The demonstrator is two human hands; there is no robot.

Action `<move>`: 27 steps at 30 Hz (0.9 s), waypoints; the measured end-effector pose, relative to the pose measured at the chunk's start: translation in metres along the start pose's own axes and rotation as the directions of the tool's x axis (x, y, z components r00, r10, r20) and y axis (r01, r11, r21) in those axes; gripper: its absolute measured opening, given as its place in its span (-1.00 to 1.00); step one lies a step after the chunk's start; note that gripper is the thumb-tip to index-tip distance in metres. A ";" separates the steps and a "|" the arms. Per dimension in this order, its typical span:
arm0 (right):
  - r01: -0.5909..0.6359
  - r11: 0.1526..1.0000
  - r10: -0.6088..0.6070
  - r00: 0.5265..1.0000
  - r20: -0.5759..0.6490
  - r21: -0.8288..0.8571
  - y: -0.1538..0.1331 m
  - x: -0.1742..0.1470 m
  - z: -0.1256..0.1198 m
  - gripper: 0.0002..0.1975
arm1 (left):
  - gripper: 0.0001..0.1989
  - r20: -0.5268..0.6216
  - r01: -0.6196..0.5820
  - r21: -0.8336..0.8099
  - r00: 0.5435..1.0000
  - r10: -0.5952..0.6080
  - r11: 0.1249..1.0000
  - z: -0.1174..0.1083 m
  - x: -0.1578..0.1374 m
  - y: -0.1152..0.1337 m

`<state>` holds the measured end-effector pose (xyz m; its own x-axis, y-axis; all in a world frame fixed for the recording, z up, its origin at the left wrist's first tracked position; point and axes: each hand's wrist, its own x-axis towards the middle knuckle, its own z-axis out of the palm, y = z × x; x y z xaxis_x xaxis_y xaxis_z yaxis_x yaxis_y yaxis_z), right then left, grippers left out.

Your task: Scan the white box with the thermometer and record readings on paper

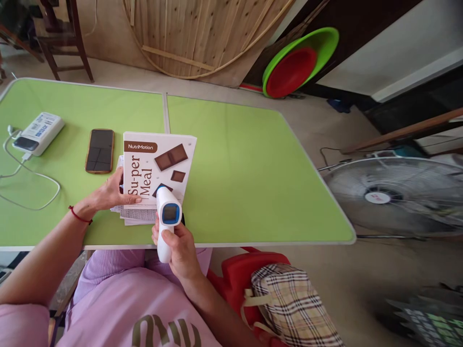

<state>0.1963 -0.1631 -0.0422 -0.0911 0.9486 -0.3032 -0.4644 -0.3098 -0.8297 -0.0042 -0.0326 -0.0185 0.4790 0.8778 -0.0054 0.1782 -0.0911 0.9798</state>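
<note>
My left hand grips the left side of a white box printed "NutriMotion Su-per Meal" with chocolate pieces, its thumb across the front. In my right hand is a white and blue infrared thermometer, fingers wrapped around its handle. The thermometer's small grey screen faces me, and its head overlaps the box's lower right part. Whether the two touch, I cannot tell. Under the box lie sheets of paper with writing, partly covered by it.
Left of the box lies a smartphone on the green table. Further left sits a white power bank with cables. A large fan stands beyond the table's right edge. A plaid bag rests on a red chair.
</note>
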 end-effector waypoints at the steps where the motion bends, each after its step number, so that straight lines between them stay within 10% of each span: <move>1: 0.000 1.000 0.000 1.000 0.002 -0.006 -0.001 0.000 0.000 -0.70 | -0.31 -0.009 -0.005 -0.001 1.000 0.005 1.000 0.000 0.000 -0.001; 27: 0.038 0.999 -0.037 0.999 -0.012 0.038 0.000 0.004 0.004 -0.73 | -0.17 -0.030 0.043 0.208 0.999 -0.037 0.977 -0.004 -0.001 -0.002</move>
<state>0.1918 -0.1592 -0.0415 -0.0627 0.9586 -0.2778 -0.5006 -0.2710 -0.8222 -0.0086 -0.0316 -0.0197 0.4464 0.8941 -0.0362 0.3731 -0.1492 0.9157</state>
